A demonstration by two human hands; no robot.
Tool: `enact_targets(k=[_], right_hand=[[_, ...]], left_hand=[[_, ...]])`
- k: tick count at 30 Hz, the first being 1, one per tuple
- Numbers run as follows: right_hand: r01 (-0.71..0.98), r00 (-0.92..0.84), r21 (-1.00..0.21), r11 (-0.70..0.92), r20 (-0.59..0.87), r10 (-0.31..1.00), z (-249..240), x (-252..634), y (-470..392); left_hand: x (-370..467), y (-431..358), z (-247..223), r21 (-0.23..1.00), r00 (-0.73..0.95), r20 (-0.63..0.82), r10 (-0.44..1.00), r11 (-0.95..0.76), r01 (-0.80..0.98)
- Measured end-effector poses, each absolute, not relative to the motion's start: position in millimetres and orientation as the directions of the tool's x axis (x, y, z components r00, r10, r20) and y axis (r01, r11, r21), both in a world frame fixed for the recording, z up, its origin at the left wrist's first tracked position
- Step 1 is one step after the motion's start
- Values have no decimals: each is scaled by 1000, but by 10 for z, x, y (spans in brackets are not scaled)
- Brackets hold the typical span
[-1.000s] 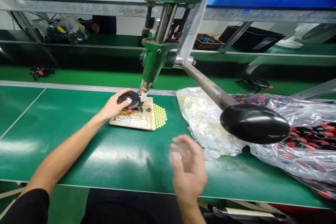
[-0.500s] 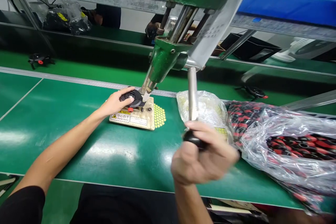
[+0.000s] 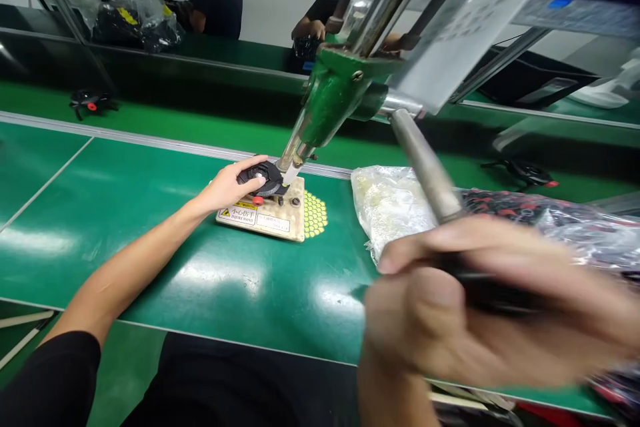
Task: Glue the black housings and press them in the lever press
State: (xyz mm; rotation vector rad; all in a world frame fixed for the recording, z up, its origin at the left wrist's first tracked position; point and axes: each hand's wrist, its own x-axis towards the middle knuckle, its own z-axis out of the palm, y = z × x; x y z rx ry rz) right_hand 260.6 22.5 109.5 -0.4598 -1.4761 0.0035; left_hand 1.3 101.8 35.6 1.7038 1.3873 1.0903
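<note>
My left hand [image 3: 231, 185] grips a round black part [image 3: 266, 180] with a red knob, holding it on a worn beige base plate [image 3: 296, 219] with warning labels. The tip of a green press [image 3: 333, 97] meets the right side of that part. My right hand [image 3: 480, 300], blurred and close to the camera, is wrapped round the black grip of the press's metal lever [image 3: 425, 163]. A sheet of yellow-green round stickers [image 3: 316, 215] lies at the plate's right edge.
Plastic bags [image 3: 393, 203] lie right of the press, one with black and red parts [image 3: 520, 203]. Behind the table's metal rail, black parts sit on the green belt [image 3: 185, 121] at left and right. Other people's hands show at the far bench.
My right hand has swung the lever right and toward the camera, now appearing larger. My left hand keeps hold of the black part. The view has shifted slightly.
</note>
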Motion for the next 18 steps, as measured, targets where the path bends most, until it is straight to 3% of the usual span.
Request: enact_targets(k=[1,4,5,18], right_hand=[[303,149,-267,915,961,231,927,2596,263],[329,42,-404,853,909,414,542,2593,302],[327,36,-407,853,907,419,481,2599,294],[278,55,-468,839,880,473,467,2596,190]], left_hand=[[16,1023,348,887,84,194,977,-212,409],[20,1037,321,889,83,195,977,-212,407],[21,1041,313,889,82,195,977,-211,406],[28,1017,349,900,71,169,983,-183,395]])
